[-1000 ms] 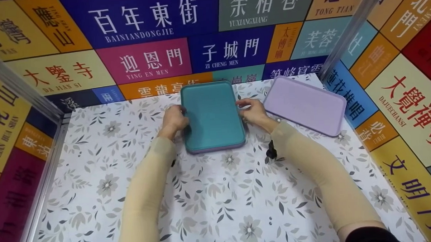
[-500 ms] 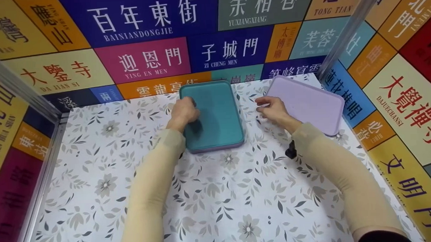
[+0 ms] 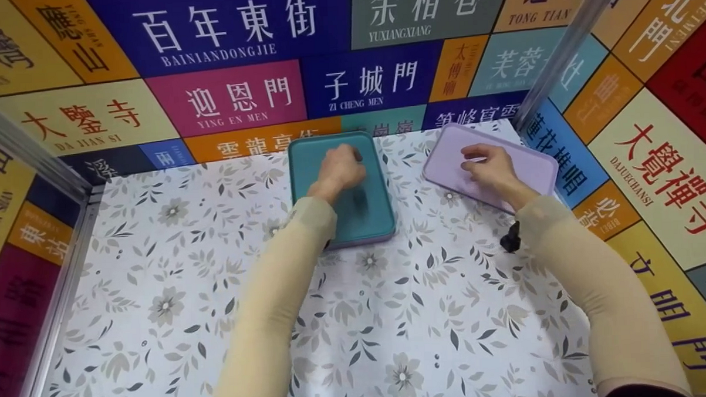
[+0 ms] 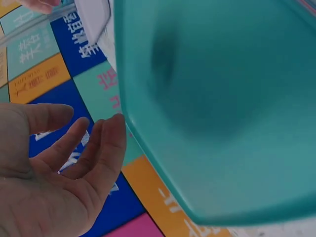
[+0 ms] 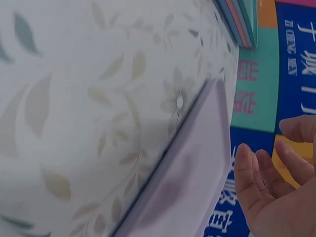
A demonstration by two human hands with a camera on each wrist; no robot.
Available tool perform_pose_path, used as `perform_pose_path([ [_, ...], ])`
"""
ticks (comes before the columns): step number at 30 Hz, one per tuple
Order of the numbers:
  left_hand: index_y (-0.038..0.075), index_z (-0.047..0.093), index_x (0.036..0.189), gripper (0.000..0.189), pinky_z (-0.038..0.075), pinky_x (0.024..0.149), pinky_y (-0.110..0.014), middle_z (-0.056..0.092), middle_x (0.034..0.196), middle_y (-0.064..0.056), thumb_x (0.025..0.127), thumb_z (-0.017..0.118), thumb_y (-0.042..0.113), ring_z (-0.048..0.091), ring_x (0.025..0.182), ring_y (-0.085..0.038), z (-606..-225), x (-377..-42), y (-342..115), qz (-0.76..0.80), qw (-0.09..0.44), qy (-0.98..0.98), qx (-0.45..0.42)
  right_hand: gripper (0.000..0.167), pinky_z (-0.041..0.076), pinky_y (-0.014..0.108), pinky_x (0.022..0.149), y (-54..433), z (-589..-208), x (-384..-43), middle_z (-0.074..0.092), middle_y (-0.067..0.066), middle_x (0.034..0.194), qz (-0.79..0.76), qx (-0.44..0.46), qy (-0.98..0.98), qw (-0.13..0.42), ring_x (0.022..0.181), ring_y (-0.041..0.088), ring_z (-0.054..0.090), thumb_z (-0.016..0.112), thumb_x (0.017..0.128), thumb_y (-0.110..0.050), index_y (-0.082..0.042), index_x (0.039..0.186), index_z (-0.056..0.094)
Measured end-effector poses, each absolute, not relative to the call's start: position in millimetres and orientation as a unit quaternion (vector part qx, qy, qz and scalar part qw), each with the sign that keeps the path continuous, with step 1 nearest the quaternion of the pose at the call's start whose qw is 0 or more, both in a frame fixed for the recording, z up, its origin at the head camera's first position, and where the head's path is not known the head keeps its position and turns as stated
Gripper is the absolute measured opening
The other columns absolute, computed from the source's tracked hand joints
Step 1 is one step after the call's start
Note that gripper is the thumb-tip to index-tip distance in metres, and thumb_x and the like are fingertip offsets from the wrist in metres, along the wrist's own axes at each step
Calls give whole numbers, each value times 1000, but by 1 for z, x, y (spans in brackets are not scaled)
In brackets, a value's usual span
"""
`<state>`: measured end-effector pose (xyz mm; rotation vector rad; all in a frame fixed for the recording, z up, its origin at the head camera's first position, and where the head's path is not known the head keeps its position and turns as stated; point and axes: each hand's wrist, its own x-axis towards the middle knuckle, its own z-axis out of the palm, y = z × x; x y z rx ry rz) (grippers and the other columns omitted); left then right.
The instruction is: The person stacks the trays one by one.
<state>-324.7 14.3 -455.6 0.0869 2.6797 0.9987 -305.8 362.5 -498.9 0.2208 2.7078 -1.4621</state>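
Note:
A teal rectangular tray (image 3: pixel 304 159) tops a small stack near the back wall; the right wrist view shows the stacked edges (image 5: pixel 239 24) in several colours. Above this tray is my left hand (image 3: pixel 341 168), its fingers loosely bent around nothing; in the left wrist view the fingertips (image 4: pixel 116 123) overlap the tray's edge. A lilac tray (image 3: pixel 528 163) lies at an angle on the right. Over it hovers my right hand (image 3: pixel 491 167), fingers relaxed and slightly bent, with nothing held. In the right wrist view the lilac tray (image 5: pixel 185 182) lies beside these fingers.
White cloth with a grey leaf and flower print (image 3: pixel 173 275) covers the table. A panelled wall with coloured signs (image 3: pixel 372 80) stands right behind the trays, with more panels left and right. Metal posts (image 3: pixel 559 56) mark the corners.
My hands have left the sides of the tray stack. The left moved right, over the teal tray; the right moved right, over the lilac tray. The trays stay in place.

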Motion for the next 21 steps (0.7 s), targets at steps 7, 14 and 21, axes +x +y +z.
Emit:
perform_pose_path([
  [7,9,72,142,38,58,117,-45,74,144,-10,105,65,14,69,125,-27,-458,-330,51,335,113,933,60,53,63,17,80,398,-497,-299,61,30,158,-467,104,877,27,91,-6,62,67,105,-14,3,155,62],
  [14,9,75,139,41,60,112,-42,78,138,-12,101,61,11,72,128,-29,-468,-339,83,369,113,919,80,56,62,14,78,437,-496,-291,60,25,158,-443,136,886,25,91,-6,61,70,107,-19,0,158,60],
  [21,21,80,128,36,61,103,-35,81,122,0,94,66,18,72,115,-20,-530,-386,128,388,112,913,53,61,54,14,88,477,-495,-279,56,25,163,-409,182,894,26,113,11,61,72,105,-22,-4,161,58],
])
